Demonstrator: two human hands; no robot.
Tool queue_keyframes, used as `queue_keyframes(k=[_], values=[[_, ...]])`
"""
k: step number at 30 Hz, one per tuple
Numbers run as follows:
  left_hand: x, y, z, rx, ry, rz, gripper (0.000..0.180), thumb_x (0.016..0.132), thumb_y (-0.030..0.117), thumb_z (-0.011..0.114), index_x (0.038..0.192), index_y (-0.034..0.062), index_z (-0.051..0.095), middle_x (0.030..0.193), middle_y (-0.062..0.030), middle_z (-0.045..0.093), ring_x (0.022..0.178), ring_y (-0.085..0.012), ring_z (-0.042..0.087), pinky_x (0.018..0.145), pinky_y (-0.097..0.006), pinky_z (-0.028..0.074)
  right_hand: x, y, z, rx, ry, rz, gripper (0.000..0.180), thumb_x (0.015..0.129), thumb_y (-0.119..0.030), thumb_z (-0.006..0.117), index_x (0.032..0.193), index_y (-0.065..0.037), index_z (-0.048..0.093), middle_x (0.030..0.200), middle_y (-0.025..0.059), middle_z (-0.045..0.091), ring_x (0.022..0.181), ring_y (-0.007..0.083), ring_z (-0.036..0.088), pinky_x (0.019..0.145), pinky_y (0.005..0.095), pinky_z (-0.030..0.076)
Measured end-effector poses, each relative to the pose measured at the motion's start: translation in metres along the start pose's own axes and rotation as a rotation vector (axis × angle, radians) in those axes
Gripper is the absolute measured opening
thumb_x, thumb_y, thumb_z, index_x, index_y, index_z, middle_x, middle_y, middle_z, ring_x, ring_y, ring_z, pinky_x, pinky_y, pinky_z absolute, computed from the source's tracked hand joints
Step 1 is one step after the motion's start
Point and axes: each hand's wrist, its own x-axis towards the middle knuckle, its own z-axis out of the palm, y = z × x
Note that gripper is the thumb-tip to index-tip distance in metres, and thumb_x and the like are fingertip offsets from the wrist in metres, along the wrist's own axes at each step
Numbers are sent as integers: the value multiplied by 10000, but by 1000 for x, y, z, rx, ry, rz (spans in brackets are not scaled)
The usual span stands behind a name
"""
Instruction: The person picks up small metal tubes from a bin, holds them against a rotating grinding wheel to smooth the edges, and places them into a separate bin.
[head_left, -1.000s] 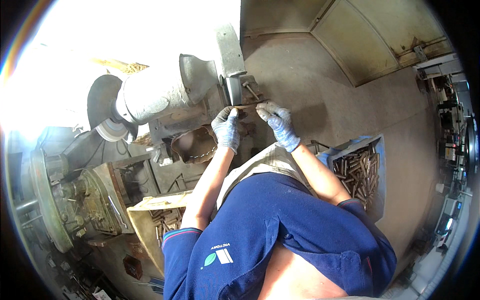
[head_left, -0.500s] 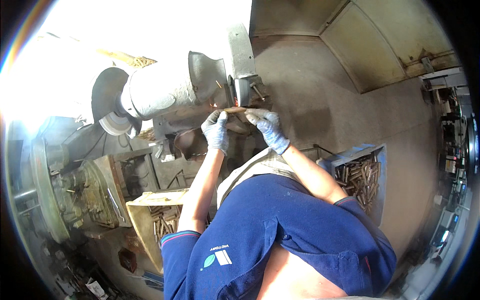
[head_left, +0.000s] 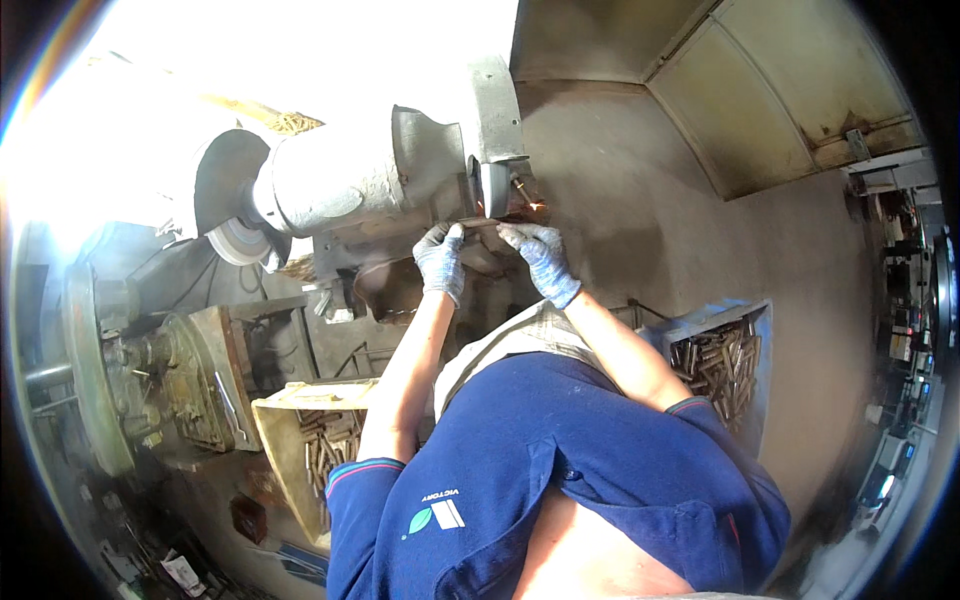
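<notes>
Both my hands wear blue-grey knit gloves and are raised in front of the bench grinder [head_left: 335, 180]. A slim metal piece [head_left: 482, 224] spans the gap between them, just under the right grinding wheel [head_left: 495, 190]. My left hand [head_left: 439, 264] pinches its left end with the thumb on top. At the other end, my right hand [head_left: 541, 262] grips with thumb and fingers together. Small orange sparks show to the right of the wheel. Whether the piece touches the wheel is too small to tell.
A second, pale wheel [head_left: 238, 242] sits at the grinder's left end. Beside my right arm stands a blue bin [head_left: 763, 375] full of metal pieces; a yellowish bin [head_left: 285, 460] with similar pieces is by my left arm. Machinery [head_left: 165, 385] stands at far left.
The view has shifted slightly, so the grinder appears lower and further right. The metal piece shows thinner, and sparks now appear right of the wheel instead of left. Both hands keep hold.
</notes>
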Motion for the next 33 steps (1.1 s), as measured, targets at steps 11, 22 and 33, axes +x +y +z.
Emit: queue_keyframes(k=[11,22,33], values=[[-45,68,-8,-112,-2,23,60,821,65,654,857,18,652,759,-46,658,591,-91,595,522,-205,459,-14,-3,6,-245,-133,-532,334,792,-226,709,1014,18,658,1066,141,639,1034,200,591,883,324,473],[-79,93,-18,50,-232,-32,172,827,137,676,940,8,666,750,-10,661,575,-23,517,500,-169,397,-61,-54,-24,-395,-162,-720,550,721,-424,741,1062,-4,642,1165,209,576,1082,319,574,922,385,455],[-34,47,17,-12,-176,-92,71,837,48,610,855,-18,630,721,-75,645,602,-128,605,559,-232,496,-13,-11,-39,-227,-128,-273,337,758,-221,742,988,12,661,1018,111,649,932,188,615,817,293,485]])
